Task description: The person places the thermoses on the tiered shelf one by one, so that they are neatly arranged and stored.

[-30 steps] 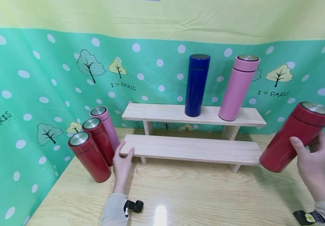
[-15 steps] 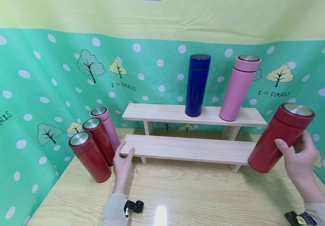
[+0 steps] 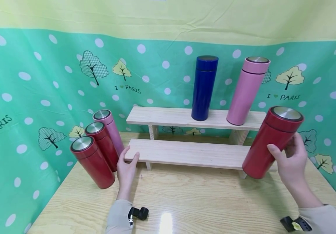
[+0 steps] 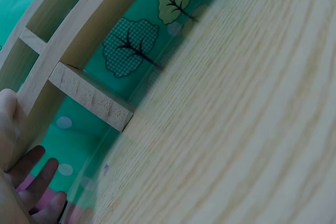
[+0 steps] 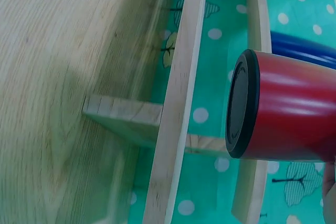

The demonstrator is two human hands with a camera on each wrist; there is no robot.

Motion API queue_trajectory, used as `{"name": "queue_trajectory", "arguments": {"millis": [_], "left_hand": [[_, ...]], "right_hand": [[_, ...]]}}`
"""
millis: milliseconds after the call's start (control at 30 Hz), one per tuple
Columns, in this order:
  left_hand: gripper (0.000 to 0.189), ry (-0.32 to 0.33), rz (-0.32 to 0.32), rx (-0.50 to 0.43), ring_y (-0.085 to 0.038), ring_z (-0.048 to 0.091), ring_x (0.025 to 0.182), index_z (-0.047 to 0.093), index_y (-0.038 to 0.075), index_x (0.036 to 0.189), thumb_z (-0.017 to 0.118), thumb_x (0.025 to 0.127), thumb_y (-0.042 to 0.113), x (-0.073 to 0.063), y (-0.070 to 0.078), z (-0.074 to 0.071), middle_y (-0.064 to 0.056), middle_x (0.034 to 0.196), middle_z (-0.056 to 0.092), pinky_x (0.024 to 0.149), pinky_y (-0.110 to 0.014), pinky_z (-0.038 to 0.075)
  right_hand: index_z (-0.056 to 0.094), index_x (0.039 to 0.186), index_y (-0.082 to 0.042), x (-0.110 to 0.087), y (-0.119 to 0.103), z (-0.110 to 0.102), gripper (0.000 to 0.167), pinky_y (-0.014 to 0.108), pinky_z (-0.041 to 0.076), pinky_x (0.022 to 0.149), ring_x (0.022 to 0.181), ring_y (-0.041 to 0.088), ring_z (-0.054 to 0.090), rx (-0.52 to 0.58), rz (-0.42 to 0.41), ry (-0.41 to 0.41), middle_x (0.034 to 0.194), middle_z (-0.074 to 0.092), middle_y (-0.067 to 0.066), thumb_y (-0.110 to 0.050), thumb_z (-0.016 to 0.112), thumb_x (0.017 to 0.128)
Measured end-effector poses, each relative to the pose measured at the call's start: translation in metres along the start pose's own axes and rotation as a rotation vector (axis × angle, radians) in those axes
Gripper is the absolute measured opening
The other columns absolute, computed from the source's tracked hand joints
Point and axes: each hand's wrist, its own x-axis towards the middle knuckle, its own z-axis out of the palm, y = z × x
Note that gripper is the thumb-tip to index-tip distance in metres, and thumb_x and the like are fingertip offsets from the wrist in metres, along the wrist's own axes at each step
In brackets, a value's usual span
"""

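Observation:
My right hand (image 3: 292, 162) grips a red thermos bottle (image 3: 268, 146), tilted in the head view and overlapping the right end of the lower shelf board (image 3: 185, 154). The right wrist view shows the bottle's dark base (image 5: 241, 103) beside the boards. My left hand (image 3: 126, 169) holds the left end of that lower board, thumb on its front edge; in the left wrist view its other fingers (image 4: 42, 182) reach beneath the wood. Just left of this hand stand two red thermos bottles (image 3: 93, 162) and a pink one (image 3: 110, 130).
On the upper shelf board (image 3: 162, 116) stand a blue thermos bottle (image 3: 204, 89) and a pink thermos bottle (image 3: 247, 91). The two-step wooden rack rests on a light wood table (image 3: 191, 198). Behind it hangs a green dotted curtain (image 3: 156, 81).
My right hand has carried the red thermos bottle leftward, from beyond the rack's right side to over the lower board's right end. The left hand stays where it was.

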Motion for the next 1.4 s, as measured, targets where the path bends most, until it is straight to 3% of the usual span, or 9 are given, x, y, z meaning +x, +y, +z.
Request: {"name": "queue_trajectory", "arguments": {"millis": [433, 833, 1200, 1400], "left_hand": [[0.059, -0.014, -0.01, 0.007, -0.029, 0.037, 0.139, 0.055, 0.025, 0.14, 0.073, 0.088, 0.046, -0.001, 0.002, 0.001, -0.006, 0.15, 0.045, 0.105, -0.056, 0.032], [0.059, -0.011, -0.009, -0.004, -0.027, 0.038, 0.139, 0.056, 0.025, 0.14, 0.073, 0.088, 0.046, -0.001, 0.003, 0.001, -0.006, 0.15, 0.046, 0.105, -0.055, 0.032], [0.058, -0.003, -0.015, -0.006, -0.027, 0.037, 0.139, 0.056, 0.025, 0.139, 0.073, 0.088, 0.045, -0.001, 0.003, -0.001, -0.005, 0.15, 0.046, 0.106, -0.056, 0.031], [0.058, -0.007, -0.009, -0.005, -0.028, 0.037, 0.14, 0.056, 0.025, 0.139, 0.073, 0.088, 0.045, 0.0, 0.002, 0.0, -0.006, 0.15, 0.046, 0.107, -0.056, 0.031]], "right_hand": [[0.055, 0.133, -0.008, -0.012, 0.001, 0.028, 0.057, 0.017, 0.043, 0.084, 0.094, 0.014, 0.055, 0.042, 0.03, -0.049, 0.109, 0.061, 0.003, 0.009, 0.067, 0.08], [0.054, 0.134, -0.006, -0.014, 0.002, 0.057, 0.059, 0.019, 0.044, 0.086, 0.098, 0.015, 0.056, 0.099, -0.034, -0.156, 0.114, 0.061, 0.002, 0.007, 0.07, 0.079], [0.05, 0.14, -0.009, -0.007, -0.008, 0.093, 0.061, 0.024, 0.045, 0.085, 0.103, 0.019, 0.056, 0.132, 0.006, -0.222, 0.121, 0.061, 0.006, -0.002, 0.071, 0.083], [0.051, 0.139, -0.008, 0.002, -0.013, 0.115, 0.06, 0.024, 0.047, 0.087, 0.104, 0.019, 0.059, 0.152, -0.018, -0.236, 0.121, 0.063, 0.004, -0.008, 0.072, 0.083]]}}
